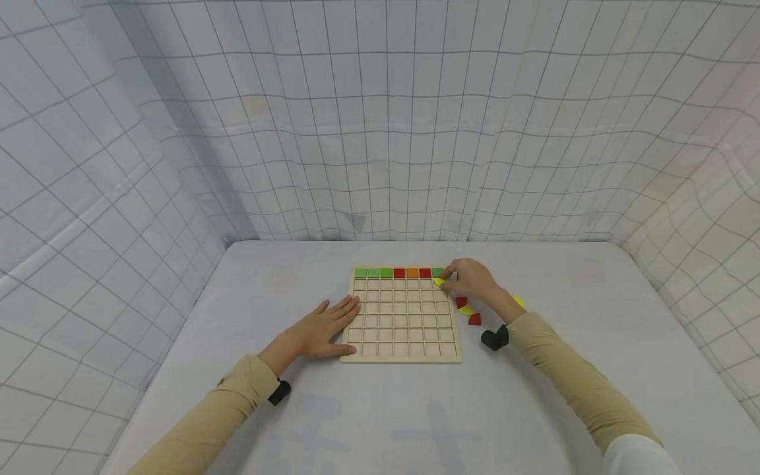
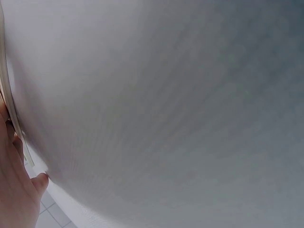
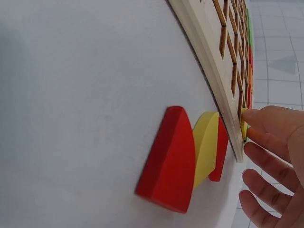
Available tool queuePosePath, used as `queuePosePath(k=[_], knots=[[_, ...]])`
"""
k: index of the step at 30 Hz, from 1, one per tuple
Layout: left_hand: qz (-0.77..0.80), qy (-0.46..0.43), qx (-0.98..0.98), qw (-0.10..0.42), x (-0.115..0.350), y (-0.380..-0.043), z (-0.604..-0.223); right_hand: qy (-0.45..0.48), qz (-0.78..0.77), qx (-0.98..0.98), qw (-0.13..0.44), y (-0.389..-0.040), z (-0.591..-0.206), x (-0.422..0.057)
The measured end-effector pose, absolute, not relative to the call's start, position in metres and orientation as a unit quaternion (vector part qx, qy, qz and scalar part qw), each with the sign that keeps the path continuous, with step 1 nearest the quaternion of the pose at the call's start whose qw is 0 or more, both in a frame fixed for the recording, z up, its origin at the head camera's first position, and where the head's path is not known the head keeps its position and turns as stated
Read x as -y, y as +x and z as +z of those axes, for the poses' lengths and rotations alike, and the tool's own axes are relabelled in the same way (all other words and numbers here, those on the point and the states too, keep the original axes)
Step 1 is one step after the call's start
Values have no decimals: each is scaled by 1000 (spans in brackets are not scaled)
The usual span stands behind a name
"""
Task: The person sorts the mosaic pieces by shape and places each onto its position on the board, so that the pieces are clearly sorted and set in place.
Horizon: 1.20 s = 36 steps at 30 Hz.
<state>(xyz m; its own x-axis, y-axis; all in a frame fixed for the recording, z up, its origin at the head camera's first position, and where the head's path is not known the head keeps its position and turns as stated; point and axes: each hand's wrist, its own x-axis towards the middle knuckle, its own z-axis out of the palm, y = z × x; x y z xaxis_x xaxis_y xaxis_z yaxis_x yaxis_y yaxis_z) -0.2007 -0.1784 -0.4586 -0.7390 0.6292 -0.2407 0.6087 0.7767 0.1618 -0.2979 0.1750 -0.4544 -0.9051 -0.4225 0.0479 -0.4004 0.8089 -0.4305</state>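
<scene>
A pale wooden grid board [image 1: 400,359] lies flat on the white table. My left hand [image 1: 326,328] rests with spread, straight fingers over its left edge, the thumb near the lower left corner. At the upper right, my right hand [image 1: 472,280] pinches a small yellow piece [image 1: 438,282] between thumb and index finger. This piece is at the right-hand column, just below a green tile [image 1: 437,272]. In the right wrist view the held yellow piece [image 3: 244,124] shows at the board's edge, the other fingers spread behind it.
Colored tiles, including an orange tile [image 1: 412,272], fill the top row. Right of the board lie a red wedge [image 3: 173,164], a yellow rounded piece [image 3: 206,148] and another red piece [image 3: 220,154]. A further yellow piece [image 1: 519,301] is partly behind the right forearm.
</scene>
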Motion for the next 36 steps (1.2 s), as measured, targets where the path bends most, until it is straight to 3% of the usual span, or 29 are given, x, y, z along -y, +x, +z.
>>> queuePosePath(k=[24,36], knots=[[37,327,-933,145,178,-201,-458,-201,-230,-952,18,-291,-454,-183],[43,341,-930,132,179,-201,-459,-201,-239,-948,55,-286,-461,-211]])
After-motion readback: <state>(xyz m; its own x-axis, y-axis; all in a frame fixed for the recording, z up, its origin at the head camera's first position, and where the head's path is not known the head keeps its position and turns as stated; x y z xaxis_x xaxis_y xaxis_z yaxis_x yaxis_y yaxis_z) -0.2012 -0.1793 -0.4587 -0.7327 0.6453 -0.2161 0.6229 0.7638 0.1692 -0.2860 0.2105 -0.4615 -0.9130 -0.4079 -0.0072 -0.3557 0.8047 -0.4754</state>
